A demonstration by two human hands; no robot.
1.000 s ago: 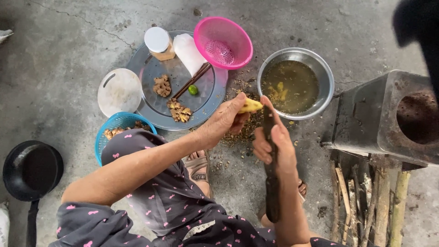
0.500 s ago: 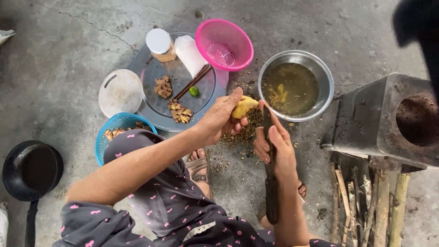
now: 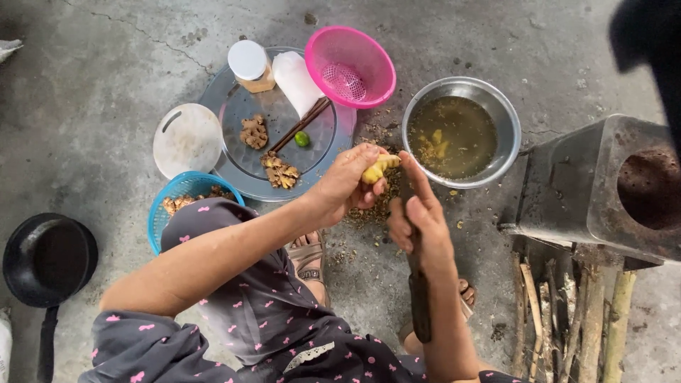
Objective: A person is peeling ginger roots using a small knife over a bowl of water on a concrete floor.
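A round tray (image 3: 234, 106) lies on the floor (image 3: 106, 64) at eleven o'clock from the left hand (image 3: 347, 181). On the tray lie ginger pieces (image 3: 254, 132), chopsticks (image 3: 301, 124), a lime (image 3: 302, 139), a jar (image 3: 250, 65) and a bag (image 3: 296, 81). A strainer (image 3: 350, 65) overlaps its two o'clock edge, a lid (image 3: 187, 140) its nine o'clock edge, a basket (image 3: 181, 198) its seven o'clock edge. A bowl (image 3: 461, 132) of water sits at three o'clock from the tray. A stove (image 3: 603, 191) stands at three o'clock from the bowl, with firewood (image 3: 567, 312) at the stove's six o'clock. A pan (image 3: 48, 259) lies at nine o'clock from the basket.
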